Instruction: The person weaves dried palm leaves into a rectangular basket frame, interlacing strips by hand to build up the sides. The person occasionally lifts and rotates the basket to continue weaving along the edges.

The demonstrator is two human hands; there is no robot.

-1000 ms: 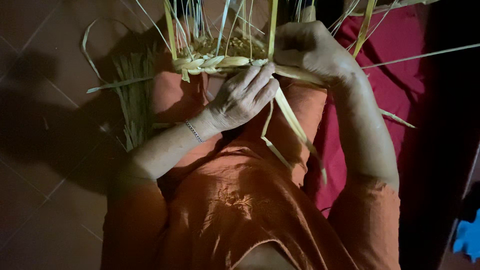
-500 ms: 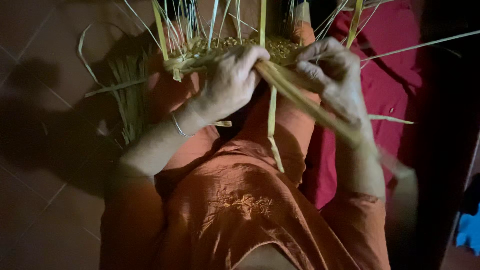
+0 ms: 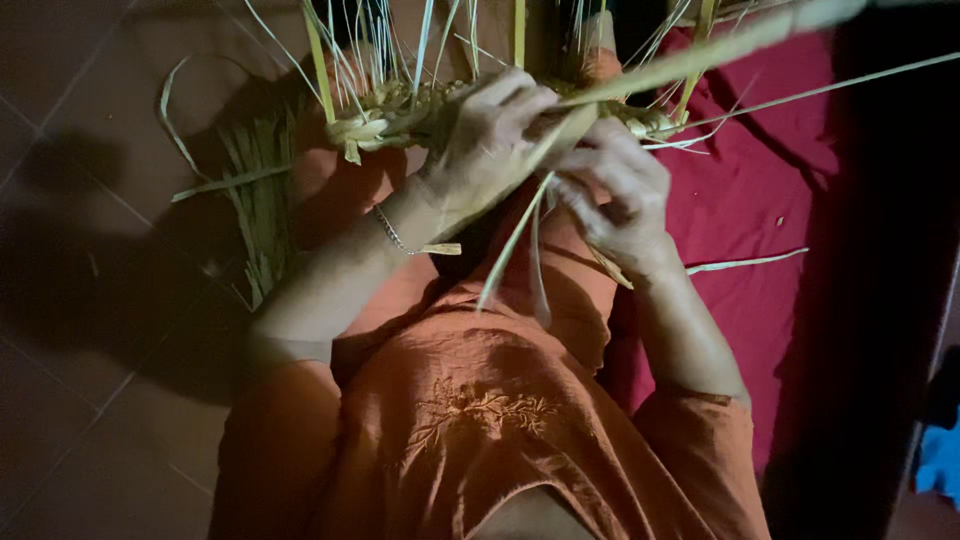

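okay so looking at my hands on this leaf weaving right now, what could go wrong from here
The long leaf strip in your right hand bends sharply where the fingers pinch it, so it may crease or split if pulled harder. The left hand alone presses on the woven band; if it eases off, the plait might loosen. Loose strips hang under your hands over the orange garment and could snag or get pulled into the wrong place.
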